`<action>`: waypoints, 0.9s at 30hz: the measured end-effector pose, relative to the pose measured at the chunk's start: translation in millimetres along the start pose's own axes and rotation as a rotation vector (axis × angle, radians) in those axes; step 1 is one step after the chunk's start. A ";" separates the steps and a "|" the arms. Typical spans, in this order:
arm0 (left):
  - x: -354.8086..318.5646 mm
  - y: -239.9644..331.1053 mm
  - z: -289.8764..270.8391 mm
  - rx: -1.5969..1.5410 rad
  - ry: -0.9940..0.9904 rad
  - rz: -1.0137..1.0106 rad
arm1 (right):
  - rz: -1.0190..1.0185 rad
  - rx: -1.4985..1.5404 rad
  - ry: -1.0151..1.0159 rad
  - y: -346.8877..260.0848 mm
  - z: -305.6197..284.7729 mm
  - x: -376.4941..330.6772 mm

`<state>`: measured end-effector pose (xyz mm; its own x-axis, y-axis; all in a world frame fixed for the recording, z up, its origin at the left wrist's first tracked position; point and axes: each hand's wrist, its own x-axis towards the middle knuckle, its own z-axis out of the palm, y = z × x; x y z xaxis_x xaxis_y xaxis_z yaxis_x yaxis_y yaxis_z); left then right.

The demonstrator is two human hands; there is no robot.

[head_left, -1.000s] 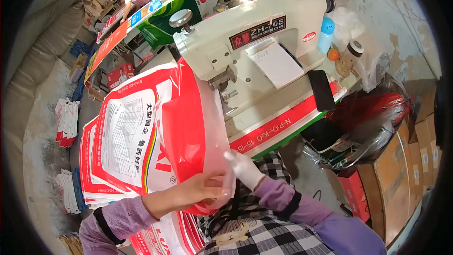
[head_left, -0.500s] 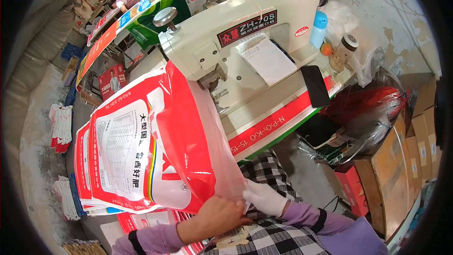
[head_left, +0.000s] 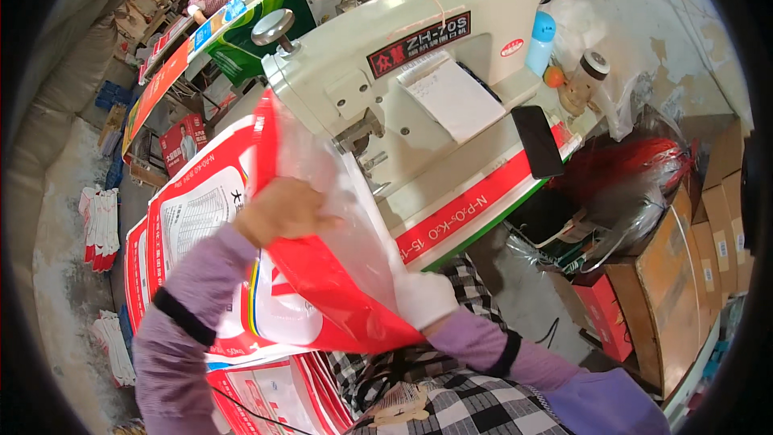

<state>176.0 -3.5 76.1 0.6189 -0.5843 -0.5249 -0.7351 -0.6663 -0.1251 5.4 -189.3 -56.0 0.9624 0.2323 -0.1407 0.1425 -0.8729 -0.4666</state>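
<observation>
A red and white printed sack [head_left: 322, 290] lies to the left of a cream sewing machine [head_left: 419, 56], its edge along the machine's bed. A see-through plastic liner [head_left: 354, 250] shows at the sack's right edge, where the red layer is folded back. My bare left hand [head_left: 286, 213] is closed on the sack's red edge, near the middle of its mouth. In a white glove, my right hand [head_left: 423, 298] grips the near end of the sack's edge beside the liner; its fingers are partly hidden and blurred. More printed sacks [head_left: 266, 399] are stacked below, by my lap.
A black phone [head_left: 537, 142] and a notepad [head_left: 451, 97] lie on the machine bed. Farther right stand a blue bottle [head_left: 540, 44], an orange fruit [head_left: 553, 76] and a jar [head_left: 586, 80]. Cardboard boxes [head_left: 668, 298] fill the right side. Another person [head_left: 213, 0] sits far left.
My left hand has moved up and away from the near corner, along the sack's edge. The red edge is now folded back, showing more liner. My right hand has moved slightly up.
</observation>
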 end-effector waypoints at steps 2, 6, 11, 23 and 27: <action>-14.8 -35.1 -24.1 -0.310 0.001 -0.041 | -0.072 0.006 0.160 13.9 4.8 39.3; -95.5 -5.0 -71.3 -0.475 -0.037 -0.099 | 0.081 0.035 -0.116 20.3 -25.4 136.7; -64.8 211.1 32.2 -0.543 -0.201 0.191 | 0.135 -0.057 -0.084 -13.9 31.0 199.3; -265.8 -260.4 46.5 0.107 0.333 -0.907 | -0.206 0.157 0.497 26.2 -25.5 68.9; -334.2 -322.6 45.4 0.310 1.035 -1.156 | -0.416 1.181 0.290 -15.1 -86.6 11.1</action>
<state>193.7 427.7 253.6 0.6796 0.0140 0.7335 0.3017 -0.9167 -0.2620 34.0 -210.8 25.1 0.9313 0.1625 0.3261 0.2959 0.1850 -0.9371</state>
